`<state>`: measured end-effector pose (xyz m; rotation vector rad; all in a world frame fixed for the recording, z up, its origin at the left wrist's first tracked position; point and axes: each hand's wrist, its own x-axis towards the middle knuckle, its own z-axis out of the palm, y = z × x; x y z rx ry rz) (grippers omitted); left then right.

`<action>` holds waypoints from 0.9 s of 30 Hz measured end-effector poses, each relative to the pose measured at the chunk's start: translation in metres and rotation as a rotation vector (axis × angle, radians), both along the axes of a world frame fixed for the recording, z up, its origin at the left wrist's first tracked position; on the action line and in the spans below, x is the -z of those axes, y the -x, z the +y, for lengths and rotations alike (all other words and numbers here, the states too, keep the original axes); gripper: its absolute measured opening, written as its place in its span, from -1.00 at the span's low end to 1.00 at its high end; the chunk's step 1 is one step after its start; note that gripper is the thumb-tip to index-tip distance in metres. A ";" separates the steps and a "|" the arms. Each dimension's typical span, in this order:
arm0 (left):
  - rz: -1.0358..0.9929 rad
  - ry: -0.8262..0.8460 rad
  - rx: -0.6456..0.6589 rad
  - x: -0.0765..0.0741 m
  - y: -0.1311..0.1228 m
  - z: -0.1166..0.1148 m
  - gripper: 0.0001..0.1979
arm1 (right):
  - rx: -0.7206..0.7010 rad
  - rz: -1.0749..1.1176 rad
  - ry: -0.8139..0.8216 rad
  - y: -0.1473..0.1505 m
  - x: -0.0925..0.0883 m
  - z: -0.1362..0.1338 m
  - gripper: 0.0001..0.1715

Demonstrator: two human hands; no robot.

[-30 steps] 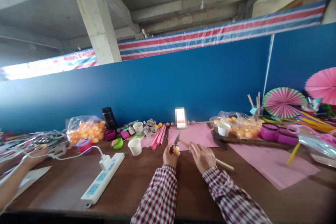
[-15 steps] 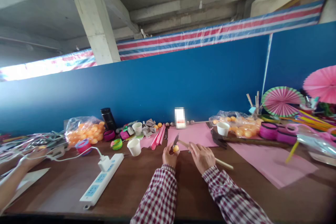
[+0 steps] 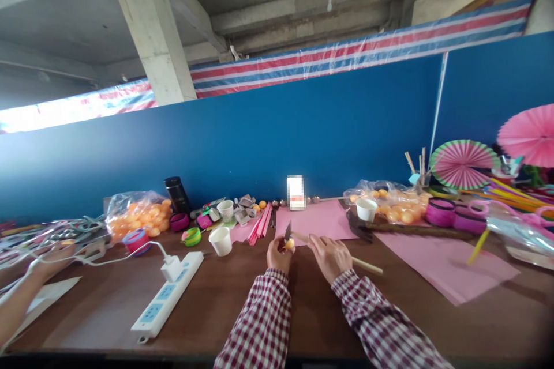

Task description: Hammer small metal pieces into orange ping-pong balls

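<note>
Still gripping the ball point(image 3: 290, 243) in the left hand point(image 3: 278, 256) and the hammer point(image 3: 367, 266) in the right hand point(image 3: 332, 256) near the pink paper point(image 3: 318, 219), barely changed, so apparently mid-step.

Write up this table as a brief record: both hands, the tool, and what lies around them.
Left hand: holds a small orange ball
Right hand: grips a hammer by its wooden handle
Hammer head: beside the ball; contact unclear
Beyond hands: pink paper
To the left: white power strip, plug inserted
Far left: another person's hand
</note>
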<state>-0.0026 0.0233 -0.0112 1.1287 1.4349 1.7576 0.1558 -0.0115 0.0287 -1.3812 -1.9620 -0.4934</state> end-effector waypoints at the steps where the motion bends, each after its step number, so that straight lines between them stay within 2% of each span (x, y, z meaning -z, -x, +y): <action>1: 0.003 0.001 0.001 0.000 0.000 0.000 -0.59 | 0.006 0.007 -0.003 0.000 0.000 0.000 -0.66; 11: 0.013 0.012 -0.019 -0.004 -0.001 -0.002 -0.59 | 0.016 0.036 0.003 0.001 -0.003 -0.003 -0.66; 21: 0.044 0.002 -0.019 0.002 0.002 0.001 -0.59 | 0.022 0.033 0.026 0.000 -0.005 -0.005 -0.66; 25: 0.068 0.003 -0.013 0.002 0.002 0.000 -0.61 | -0.021 -0.013 0.068 0.000 -0.004 -0.004 -0.66; 27: 0.083 0.006 0.004 0.000 0.001 -0.002 -0.61 | 0.000 -0.011 0.096 -0.003 -0.006 -0.003 -0.65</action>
